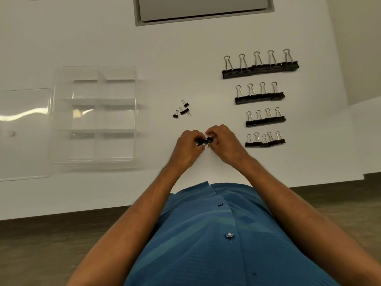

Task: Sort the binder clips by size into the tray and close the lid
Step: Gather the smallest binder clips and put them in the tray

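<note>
My left hand (188, 146) and my right hand (223, 142) meet at the table's middle front, both pinching a few tiny black binder clips (206, 140) between the fingertips. More tiny clips (182, 110) lie loose just beyond my hands. On the right, black clips stand in rows by size: the largest row (260, 68) farthest, then a medium row (259, 97), a smaller row (266, 120) and the nearest small row (265, 141). The clear compartment tray (135, 112) lies empty on the left with its clear lid (22, 133) swung flat to its left.
A grey closed laptop (203, 8) on a mat lies at the table's far edge. The white table's front edge (103, 209) runs just before my blue shirt, with dark floor below.
</note>
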### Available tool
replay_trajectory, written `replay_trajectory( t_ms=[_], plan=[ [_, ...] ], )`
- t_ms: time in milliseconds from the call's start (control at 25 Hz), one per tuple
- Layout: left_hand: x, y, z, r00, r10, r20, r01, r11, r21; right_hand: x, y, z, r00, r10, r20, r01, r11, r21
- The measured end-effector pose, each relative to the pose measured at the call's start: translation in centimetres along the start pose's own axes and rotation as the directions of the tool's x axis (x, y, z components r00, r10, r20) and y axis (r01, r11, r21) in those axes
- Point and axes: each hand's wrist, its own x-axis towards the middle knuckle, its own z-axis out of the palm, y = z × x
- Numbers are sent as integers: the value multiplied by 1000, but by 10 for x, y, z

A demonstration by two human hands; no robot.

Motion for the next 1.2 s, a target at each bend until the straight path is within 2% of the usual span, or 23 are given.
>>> replay_trajectory(
  t_ms=[120,240,320,440,600,800,960,1200],
  plan=[
    [-4,-5,-12,994,-6,-112,-1,998,-62,5,-2,-12,999,36,-13,-36,999,14],
    [1,-10,-32,954,-73,-292,56,996,-65,19,-11,-25,993,29,-111,-26,999,27],
    [12,-12,-45,928,-102,-357,90,995,-50,36,-22,-29,992,-5,-125,6,1000,8],
    [35,-13,-58,939,-115,-323,122,993,2,67,-40,-25,997,-66,-51,62,995,-78],
    [60,-12,-57,971,-26,-238,46,996,81,94,-56,-9,986,-148,74,159,969,-191],
    [76,-17,-53,966,-2,-257,32,993,110,110,-56,-1,976,-208,58,215,959,-183],
    [78,-16,-54,973,24,-231,19,983,182,114,-50,-3,980,-186,68,193,974,-119],
    [82,-10,-51,973,32,-228,39,953,300,115,-52,-2,983,-176,62,183,974,-134]
  ],
)
